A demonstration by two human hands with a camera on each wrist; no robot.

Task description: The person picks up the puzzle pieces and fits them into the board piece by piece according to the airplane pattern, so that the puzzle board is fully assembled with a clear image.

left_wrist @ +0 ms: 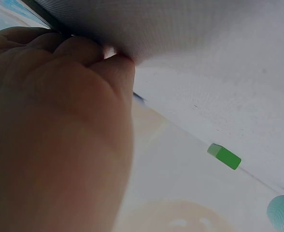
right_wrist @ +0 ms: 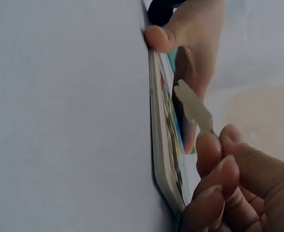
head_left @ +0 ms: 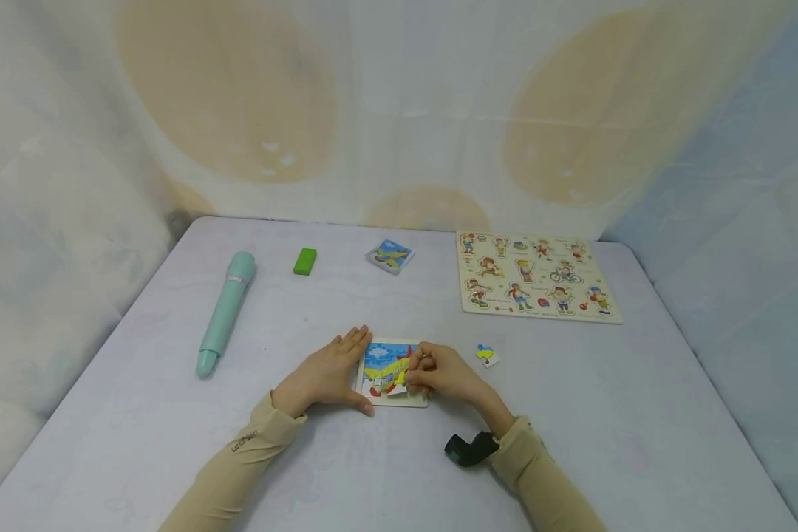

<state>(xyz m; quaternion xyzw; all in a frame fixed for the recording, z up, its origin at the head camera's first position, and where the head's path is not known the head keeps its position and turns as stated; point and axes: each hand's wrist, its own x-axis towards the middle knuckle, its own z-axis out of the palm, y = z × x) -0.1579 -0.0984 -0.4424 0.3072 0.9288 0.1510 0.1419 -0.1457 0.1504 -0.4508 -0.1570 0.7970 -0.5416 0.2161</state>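
A small jigsaw puzzle board (head_left: 407, 403), with a yellow aeroplane on blue sky and a pale frame, lies flat at the table's middle. My left hand (head_left: 329, 373) rests along its left side, fingers stretched forward and thumb at the near corner. Between thumb and fingertips, my right hand (head_left: 448, 375) pinches a jigsaw piece (right_wrist: 194, 105); the right wrist view shows it tilted above the board, its plain pale side visible. Right of that hand lies a loose yellow, blue and white jigsaw piece (head_left: 486, 355). In the left wrist view, the left hand (left_wrist: 60, 121) hides most of the board.
Farther back lie a green block (head_left: 304, 261) and a small aeroplane picture card or tile (head_left: 391, 256). A large wooden puzzle board with figures (head_left: 537, 277) is at the back right. On the left lies a mint-green microphone-shaped toy (head_left: 226, 314). A black wrist device (head_left: 468, 450) sits at the right sleeve.
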